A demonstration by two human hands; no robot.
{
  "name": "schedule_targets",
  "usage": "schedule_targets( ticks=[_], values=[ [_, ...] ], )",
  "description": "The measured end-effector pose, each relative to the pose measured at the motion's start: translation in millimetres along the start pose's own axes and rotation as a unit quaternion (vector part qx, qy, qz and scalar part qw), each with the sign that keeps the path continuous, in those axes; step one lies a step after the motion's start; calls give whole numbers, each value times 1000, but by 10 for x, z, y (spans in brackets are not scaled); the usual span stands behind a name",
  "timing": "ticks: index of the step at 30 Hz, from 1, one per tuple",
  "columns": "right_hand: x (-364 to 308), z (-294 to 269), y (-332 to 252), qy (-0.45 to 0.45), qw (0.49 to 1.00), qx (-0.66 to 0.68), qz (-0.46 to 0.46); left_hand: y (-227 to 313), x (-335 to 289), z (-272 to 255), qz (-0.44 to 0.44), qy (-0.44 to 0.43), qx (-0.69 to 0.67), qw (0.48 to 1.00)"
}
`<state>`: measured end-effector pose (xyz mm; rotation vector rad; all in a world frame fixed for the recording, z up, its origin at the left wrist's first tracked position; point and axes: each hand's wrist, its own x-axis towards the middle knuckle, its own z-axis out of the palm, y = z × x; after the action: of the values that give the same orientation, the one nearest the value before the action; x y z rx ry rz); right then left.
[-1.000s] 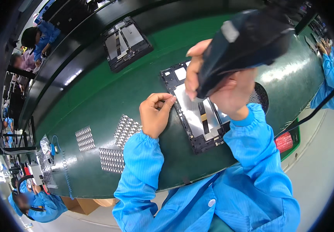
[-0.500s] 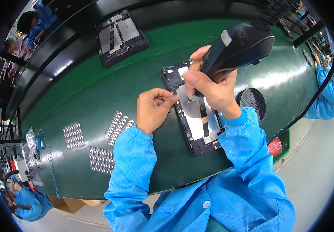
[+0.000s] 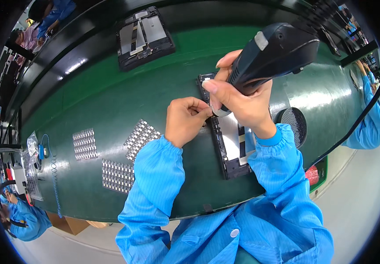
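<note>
My right hand (image 3: 249, 105) wraps round a dark handheld power screwdriver (image 3: 273, 55), held tilted with its nose down. The nose is at the left edge of an opened flat electronic device (image 3: 231, 147), which has a black frame and silver plates inside. My fingers hide the very tip. At that same edge, my left hand (image 3: 184, 122) is closed in a pinch, its fingertips close beside the nose. Whatever the pinch holds is too small or hidden to make out. My right hand and the tool cover the device's upper part.
A round black dish (image 3: 294, 126) stands right of the device. Several small-part sheets (image 3: 118, 176) lie on the green table at left. A second opened device (image 3: 146, 37) sits at the back. A black cable (image 3: 346, 132) curves along the right. Other people in blue work beyond.
The screwdriver's nose has gone from over the silver plate to the device's left edge, close against my left fingertips. The whole view has shifted slightly.
</note>
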<state>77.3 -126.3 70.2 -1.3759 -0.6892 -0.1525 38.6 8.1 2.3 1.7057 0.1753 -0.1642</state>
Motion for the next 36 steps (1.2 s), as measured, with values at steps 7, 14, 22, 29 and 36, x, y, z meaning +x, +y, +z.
schedule_targets(
  ticks=[7, 14, 22, 29, 36],
  values=[
    [6, 56, 10, 28, 998, 33, 41, -22, 14, -14, -1, -3, 2, 1000],
    [-1, 38, 32, -19, 1000, -3, -3, -4, 2, -2, 2, 4, 7, 1000],
    [-73, 80, 39, -36, 999, 14, 6, -20, 21, 14, 38, 3, 2, 999],
    [-59, 115, -8, 17, 997, 49, 56, -131, 6, 43, 53, 29, 12, 998],
    [-138, -200, -289, 43, 996, 79, 7, 70, -565, -339, 147, 99, 287, 941]
  ],
)
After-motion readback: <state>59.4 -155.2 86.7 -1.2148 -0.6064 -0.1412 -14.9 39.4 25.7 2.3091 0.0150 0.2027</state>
